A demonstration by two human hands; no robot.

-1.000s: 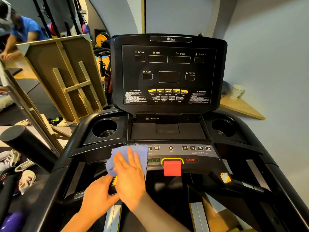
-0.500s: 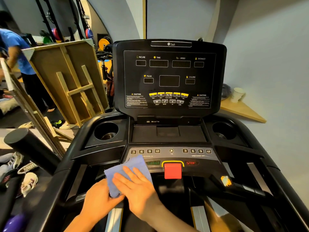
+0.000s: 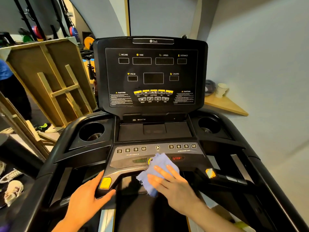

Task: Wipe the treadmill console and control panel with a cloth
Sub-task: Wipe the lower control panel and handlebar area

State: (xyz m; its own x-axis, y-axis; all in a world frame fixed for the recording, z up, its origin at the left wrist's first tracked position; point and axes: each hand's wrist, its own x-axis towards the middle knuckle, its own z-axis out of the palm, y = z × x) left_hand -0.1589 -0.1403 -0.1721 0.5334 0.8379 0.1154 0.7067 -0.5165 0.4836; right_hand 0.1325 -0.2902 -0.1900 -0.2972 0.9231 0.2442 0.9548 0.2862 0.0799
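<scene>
A black treadmill console (image 3: 153, 76) with dark display windows stands upright ahead. Below it lies the grey control panel (image 3: 132, 153) with numbered keys and a red STOP label. My right hand (image 3: 168, 183) presses a light blue cloth (image 3: 160, 164) flat against the panel's middle front edge, covering the red safety key. My left hand (image 3: 87, 198) grips the lower left corner of the panel housing beside a yellow pad (image 3: 105, 182).
Cup holders sit left (image 3: 91, 131) and right (image 3: 209, 125) of the tray. Wooden frames (image 3: 50, 81) lean at the left, with shoes (image 3: 11, 190) on the floor. A wall shelf (image 3: 224, 104) with a paper cup (image 3: 221, 90) is at the right.
My right hand has slid the cloth rightward along the panel, from its left side to the centre over the red key. My left hand stays on the left corner.
</scene>
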